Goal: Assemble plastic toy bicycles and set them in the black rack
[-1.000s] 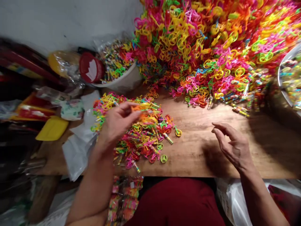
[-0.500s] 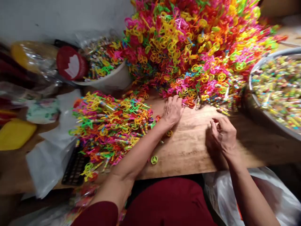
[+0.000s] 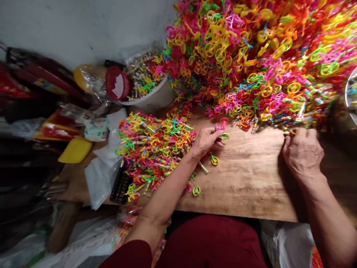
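My left hand (image 3: 208,141) is closed in a pinch on small plastic toy pieces (image 3: 221,127), pink, red and green with ring-shaped ends, just above the wooden table. Beside its wrist spreads a pile of finished-looking toys (image 3: 156,145), plastic pieces joined to clear tubes with colourful filling. At the front edge of the big heap, my right hand (image 3: 303,152) has its fingers curled down. A small yellow and dark tube (image 3: 290,132) shows at its thumb and fingertips. Most of what lies under those fingers is hidden.
A tall heap of bright plastic pieces (image 3: 223,48) fills the back. A white tub (image 3: 158,97) of tubes and a red basket (image 3: 118,83) stand back left. A metal basin's rim (image 3: 347,96) shows at right. Loose wheel piece (image 3: 196,191) on the wooden table (image 3: 240,186).
My left hand has drawn back from the heap with plastic pieces in its fingers. My right hand has reached forward to the tubes at the heap's edge. The view has swung left.
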A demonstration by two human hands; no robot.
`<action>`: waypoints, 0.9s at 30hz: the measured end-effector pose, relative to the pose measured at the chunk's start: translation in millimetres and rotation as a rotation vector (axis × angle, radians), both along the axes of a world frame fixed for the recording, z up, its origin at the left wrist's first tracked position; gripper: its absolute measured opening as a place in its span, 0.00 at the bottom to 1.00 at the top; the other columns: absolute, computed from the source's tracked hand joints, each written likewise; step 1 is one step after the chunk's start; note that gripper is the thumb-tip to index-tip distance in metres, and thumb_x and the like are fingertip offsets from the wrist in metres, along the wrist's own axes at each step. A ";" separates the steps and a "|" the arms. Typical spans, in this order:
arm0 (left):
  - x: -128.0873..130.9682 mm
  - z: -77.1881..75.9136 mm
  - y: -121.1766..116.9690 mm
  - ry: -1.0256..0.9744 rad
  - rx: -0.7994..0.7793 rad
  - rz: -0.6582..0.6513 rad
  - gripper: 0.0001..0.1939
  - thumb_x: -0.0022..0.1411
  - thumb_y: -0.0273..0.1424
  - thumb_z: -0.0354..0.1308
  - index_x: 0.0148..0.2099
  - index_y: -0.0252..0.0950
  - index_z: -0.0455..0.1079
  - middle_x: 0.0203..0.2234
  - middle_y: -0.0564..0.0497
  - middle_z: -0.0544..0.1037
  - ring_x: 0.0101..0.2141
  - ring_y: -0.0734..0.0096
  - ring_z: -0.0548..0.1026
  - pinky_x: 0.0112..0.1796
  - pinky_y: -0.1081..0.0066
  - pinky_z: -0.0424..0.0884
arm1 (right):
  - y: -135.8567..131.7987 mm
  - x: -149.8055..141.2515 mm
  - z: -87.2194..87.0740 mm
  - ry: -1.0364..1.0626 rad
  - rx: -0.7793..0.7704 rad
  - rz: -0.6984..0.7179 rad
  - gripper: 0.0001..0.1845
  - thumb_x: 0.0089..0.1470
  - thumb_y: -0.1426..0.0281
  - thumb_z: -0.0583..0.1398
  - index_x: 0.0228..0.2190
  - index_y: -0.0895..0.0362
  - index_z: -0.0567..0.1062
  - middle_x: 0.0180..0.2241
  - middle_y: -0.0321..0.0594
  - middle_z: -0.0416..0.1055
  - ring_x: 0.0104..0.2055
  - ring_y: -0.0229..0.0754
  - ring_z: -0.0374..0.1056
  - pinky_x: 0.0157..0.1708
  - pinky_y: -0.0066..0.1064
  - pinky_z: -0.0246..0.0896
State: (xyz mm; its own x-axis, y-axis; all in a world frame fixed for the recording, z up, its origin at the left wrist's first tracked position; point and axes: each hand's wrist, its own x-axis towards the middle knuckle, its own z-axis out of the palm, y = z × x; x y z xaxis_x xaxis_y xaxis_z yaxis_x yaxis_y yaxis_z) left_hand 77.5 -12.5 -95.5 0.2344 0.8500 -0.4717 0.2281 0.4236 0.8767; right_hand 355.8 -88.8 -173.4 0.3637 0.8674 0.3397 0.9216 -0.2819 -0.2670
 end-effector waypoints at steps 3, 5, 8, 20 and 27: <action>-5.9 3.5 -13.1 -0.260 -0.217 0.045 0.08 0.70 0.23 0.56 0.36 0.27 0.73 0.29 0.47 0.82 0.21 0.78 0.78 0.24 0.78 0.73 | -2.4 5.5 -3.7 -0.001 -0.021 0.020 0.07 0.59 0.67 0.59 0.39 0.57 0.73 0.34 0.45 0.62 0.28 0.39 0.46 0.26 0.34 0.38; -7.2 3.2 -20.0 -0.339 -0.293 0.037 0.09 0.70 0.22 0.54 0.37 0.26 0.73 0.30 0.45 0.83 0.22 0.77 0.79 0.24 0.79 0.74 | -5.2 7.1 -2.2 -0.038 0.004 0.031 0.05 0.58 0.68 0.59 0.36 0.56 0.73 0.32 0.45 0.63 0.29 0.41 0.50 0.26 0.35 0.40; -7.1 1.6 -28.7 -0.407 -0.332 0.011 0.10 0.71 0.20 0.51 0.37 0.27 0.72 0.30 0.44 0.83 0.22 0.74 0.80 0.25 0.78 0.76 | -13.4 -5.8 13.7 -0.013 0.133 0.213 0.05 0.59 0.68 0.59 0.36 0.56 0.74 0.33 0.48 0.69 0.35 0.47 0.61 0.32 0.38 0.54; -4.9 8.1 -67.2 -0.584 -0.402 -0.214 0.14 0.62 0.34 0.68 0.44 0.29 0.74 0.32 0.45 0.83 0.27 0.70 0.82 0.30 0.73 0.79 | -53.6 -96.6 43.3 1.042 0.170 0.620 0.08 0.62 0.66 0.64 0.42 0.52 0.82 0.40 0.40 0.82 0.41 0.42 0.78 0.42 0.34 0.73; 6.4 1.7 -76.0 -0.616 -0.389 -0.187 0.19 0.58 0.40 0.72 0.43 0.31 0.74 0.31 0.49 0.81 0.27 0.71 0.81 0.33 0.70 0.79 | -65.7 -102.1 41.4 1.179 0.219 0.473 0.09 0.62 0.63 0.65 0.42 0.52 0.81 0.40 0.40 0.81 0.41 0.42 0.79 0.40 0.32 0.77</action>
